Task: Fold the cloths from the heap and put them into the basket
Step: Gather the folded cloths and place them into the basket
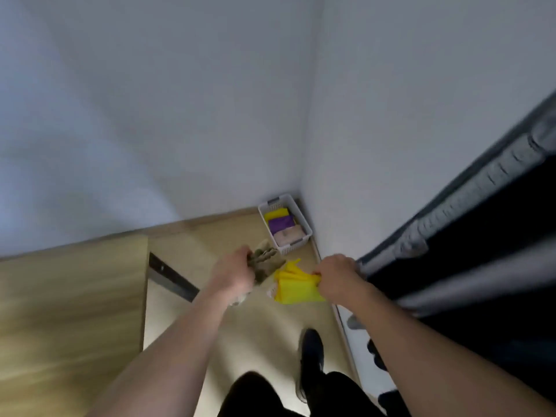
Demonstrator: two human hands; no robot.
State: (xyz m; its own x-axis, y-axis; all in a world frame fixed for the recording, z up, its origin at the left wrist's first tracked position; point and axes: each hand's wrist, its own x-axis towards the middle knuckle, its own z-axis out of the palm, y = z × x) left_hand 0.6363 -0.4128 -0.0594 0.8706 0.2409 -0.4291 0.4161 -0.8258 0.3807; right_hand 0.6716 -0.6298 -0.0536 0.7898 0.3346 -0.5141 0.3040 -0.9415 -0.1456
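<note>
Walls [180,115], pale and bare, meet in a corner beyond both hands, and a white plastic basket [307,228] sits on the floor in that corner, ahead of the hands and a little nearer the right one. Inside it lie three folded cloths in a row: a yellow one [276,214] farthest off, a purple one [281,224] in the middle and a pinkish one [289,235] nearest. Light wooden floor [264,320] runs under the arms. To the left of the left hand stands a wooden surface [69,296], with a dark strip [171,279] along its edge below the left forearm. To the right of the right hand hang dark curtains [481,266] with a grey pleated band, just beside the right wrist. A dark shoe [311,356] shows on the floor between the forearms, close to the body.

The left hand [233,273] is curled round a bunch of olive-brown cloth [266,263], which sticks out past the fingers toward the basket; something pale hangs below this hand, too blurred to name. The right hand [338,276] pinches the edge of a yellow cloth [293,285], which hangs between the two hands, closer to the right one. The hands are apart, each holding its own cloth, both raised above the floor and short of the basket. The olive-brown cloth and the held yellow cloth nearly meet in the gap between the hands; whether they touch cannot be told through the blur.
</note>
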